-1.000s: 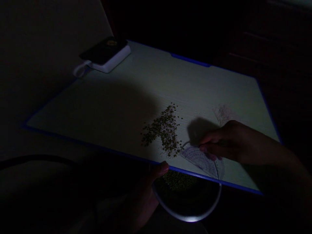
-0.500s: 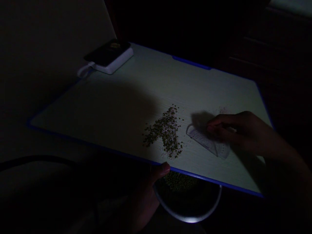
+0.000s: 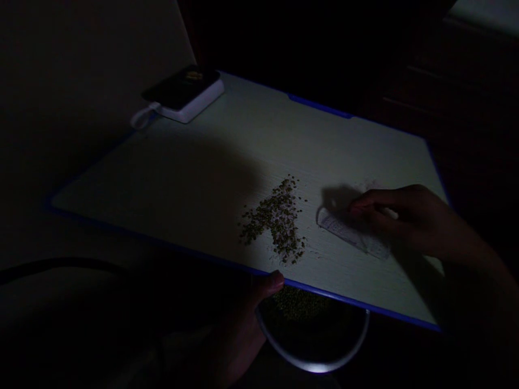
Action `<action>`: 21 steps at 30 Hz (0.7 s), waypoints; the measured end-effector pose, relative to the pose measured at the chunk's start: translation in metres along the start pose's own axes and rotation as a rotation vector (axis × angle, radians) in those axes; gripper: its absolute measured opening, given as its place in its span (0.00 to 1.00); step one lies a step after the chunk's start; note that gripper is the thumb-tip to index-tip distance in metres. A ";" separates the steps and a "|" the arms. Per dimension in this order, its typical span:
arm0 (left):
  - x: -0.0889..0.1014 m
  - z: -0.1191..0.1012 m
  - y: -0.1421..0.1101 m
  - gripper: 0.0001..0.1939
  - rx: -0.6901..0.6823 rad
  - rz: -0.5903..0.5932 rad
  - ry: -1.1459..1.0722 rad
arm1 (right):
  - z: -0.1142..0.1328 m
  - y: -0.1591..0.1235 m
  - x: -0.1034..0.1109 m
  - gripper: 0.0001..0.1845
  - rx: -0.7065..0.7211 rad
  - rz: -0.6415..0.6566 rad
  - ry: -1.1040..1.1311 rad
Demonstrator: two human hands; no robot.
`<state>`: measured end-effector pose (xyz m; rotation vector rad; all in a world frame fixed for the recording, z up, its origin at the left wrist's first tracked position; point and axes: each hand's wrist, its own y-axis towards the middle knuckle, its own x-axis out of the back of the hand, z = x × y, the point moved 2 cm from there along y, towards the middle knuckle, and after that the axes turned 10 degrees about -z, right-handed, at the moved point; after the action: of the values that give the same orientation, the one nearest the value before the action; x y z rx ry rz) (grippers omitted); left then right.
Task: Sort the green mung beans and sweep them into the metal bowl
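Observation:
My right hand [image 3: 409,213] pinches a clear plastic protractor [image 3: 344,229] with printed markings, its straight edge resting close to the surface of a white board [image 3: 324,146] with a blue rim. To the left of the protractor, and apart from it, lies a loose pile of small green beans [image 3: 278,221], with pale flakes and bits around them. My left hand [image 3: 247,324] grips the board's near edge, thumb on top; its other fingers are hidden in the dark below. Under that edge a round metal-rimmed bowl [image 3: 318,368] shows more green beans inside, partly covered by the board.
A white box-like device with a dark top [image 3: 188,94] and a white strap sits at the board's far left corner. A dark cable [image 3: 60,263] curves in at the lower left. A pale wall [image 3: 89,65] stands at left. Surroundings are very dim.
My right hand has shifted slightly right with the protractor, a little farther from the bean pile. The left hand still grips the board, and the pile looks the same.

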<state>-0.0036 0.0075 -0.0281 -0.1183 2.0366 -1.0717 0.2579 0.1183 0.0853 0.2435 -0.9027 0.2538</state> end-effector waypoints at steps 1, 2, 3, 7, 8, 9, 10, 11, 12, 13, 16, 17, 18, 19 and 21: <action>0.000 0.000 0.000 0.32 -0.008 -0.001 0.004 | -0.001 0.000 0.000 0.14 -0.002 0.006 -0.003; 0.000 -0.001 0.000 0.32 -0.013 0.000 0.008 | -0.002 0.001 -0.001 0.14 0.009 0.019 0.000; -0.001 -0.001 -0.001 0.32 -0.013 0.002 0.014 | -0.001 0.001 -0.002 0.14 0.035 0.033 0.009; -0.003 -0.001 -0.001 0.29 0.031 0.021 0.006 | 0.008 0.002 -0.010 0.13 0.187 0.101 0.072; -0.004 -0.001 -0.001 0.29 0.038 0.024 0.005 | 0.010 0.002 -0.012 0.12 0.207 0.120 0.089; -0.004 -0.002 -0.001 0.29 0.038 0.028 0.006 | 0.012 0.002 -0.014 0.12 0.218 0.146 0.106; -0.005 -0.002 0.000 0.30 0.038 0.028 0.010 | 0.014 0.002 -0.016 0.12 0.224 0.174 0.126; -0.005 -0.002 0.000 0.31 0.044 0.024 0.016 | 0.016 0.001 -0.017 0.12 0.231 0.199 0.148; -0.004 -0.001 0.000 0.32 0.052 0.018 0.023 | 0.017 0.001 -0.018 0.11 0.238 0.219 0.166; -0.003 -0.001 0.000 0.33 0.053 0.017 0.025 | 0.019 0.001 -0.018 0.11 0.245 0.225 0.178; 0.001 0.002 0.001 0.34 0.032 0.052 0.012 | 0.020 0.000 -0.013 0.10 0.249 0.169 0.164; 0.002 0.003 0.001 0.34 0.027 0.068 0.006 | 0.020 0.000 -0.012 0.11 0.244 0.157 0.152; 0.004 0.003 0.002 0.33 0.033 0.077 0.002 | 0.019 -0.001 -0.010 0.11 0.237 0.161 0.145; 0.005 0.004 0.002 0.32 0.044 0.073 0.001 | 0.019 -0.002 -0.009 0.12 0.227 0.183 0.142; 0.005 0.004 0.001 0.31 0.052 0.036 0.002 | 0.018 -0.003 -0.009 0.12 0.208 0.246 0.140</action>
<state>-0.0036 0.0034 -0.0337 -0.0540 2.0041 -1.1015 0.2403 0.1085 0.0889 0.3031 -0.7667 0.5879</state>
